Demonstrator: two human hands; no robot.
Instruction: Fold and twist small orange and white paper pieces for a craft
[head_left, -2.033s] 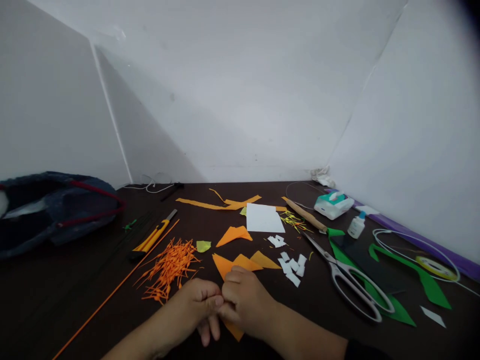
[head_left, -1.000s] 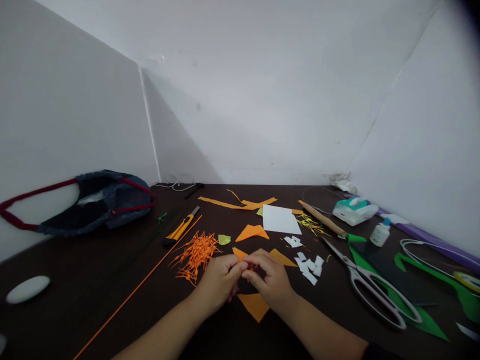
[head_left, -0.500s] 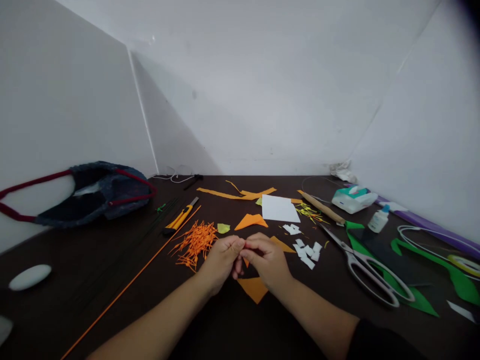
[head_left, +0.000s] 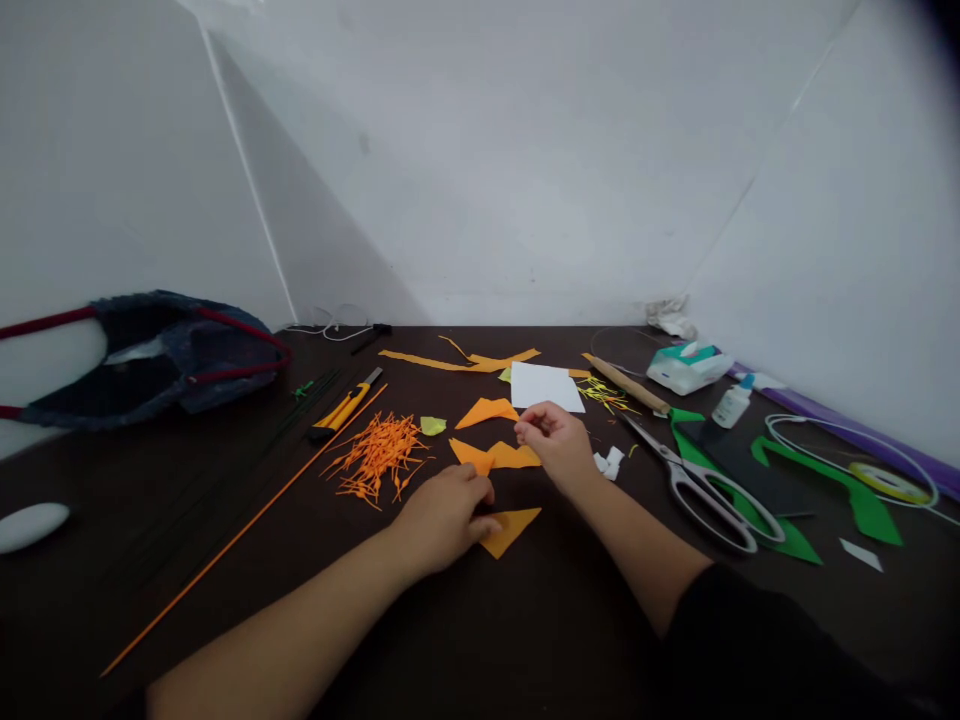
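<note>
My left hand (head_left: 448,512) rests low over the dark table, fingers bent and thumb apart. Its fingertips are by an orange paper piece with a jagged edge (head_left: 512,457). The thumb lies at the edge of an orange paper triangle (head_left: 512,528). Raised a little to the right, my right hand (head_left: 556,447) has thumb and fingers pinched together; whatever they hold, if anything, is too small to make out. Just beyond it lie another folded orange piece (head_left: 486,410) and a white paper sheet (head_left: 546,386). Small white paper pieces (head_left: 611,463) are partly hidden behind the right hand.
Left are a heap of thin orange strands (head_left: 382,452), a yellow cutter knife (head_left: 349,404), a long orange stick (head_left: 247,535) and a denim bag (head_left: 202,360). Right are scissors (head_left: 694,475), a glue bottle (head_left: 733,402), green material (head_left: 874,510), a tissue pack (head_left: 686,372) and tape (head_left: 889,482).
My hands were together, fingertips touching; now they are apart. The left has come down by the orange paper, and the right has moved up and right. The view has shifted slightly.
</note>
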